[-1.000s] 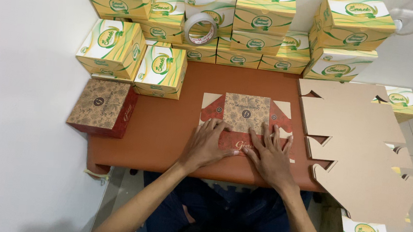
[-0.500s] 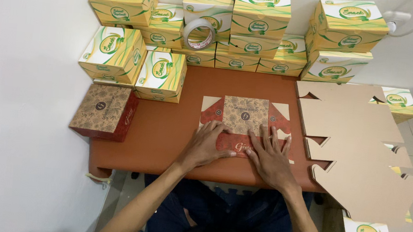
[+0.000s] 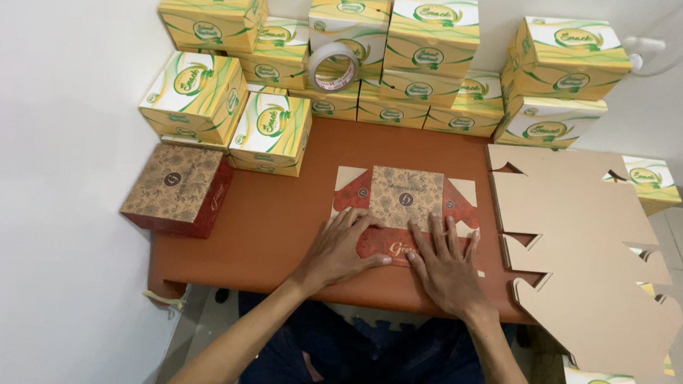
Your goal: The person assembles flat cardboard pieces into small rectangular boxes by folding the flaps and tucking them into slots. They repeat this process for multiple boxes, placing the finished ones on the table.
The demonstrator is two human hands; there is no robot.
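A flat, unfolded box blank (image 3: 406,199), red with a tan patterned middle panel, lies on the orange-brown table (image 3: 274,227). My left hand (image 3: 343,248) presses flat on its near left part, fingers spread. My right hand (image 3: 448,265) lies flat on its near right part, fingers spread toward the patterned panel. Neither hand grips anything.
A finished red and tan patterned box (image 3: 179,189) sits at the table's left edge. Several yellow and green boxes (image 3: 343,62) are stacked along the back wall, with a roll of tape (image 3: 333,65) on them. A stack of brown flat blanks (image 3: 588,252) overhangs the right side.
Both hands stay pressed on the flat blank, shifting only slightly. The view has tilted a little.
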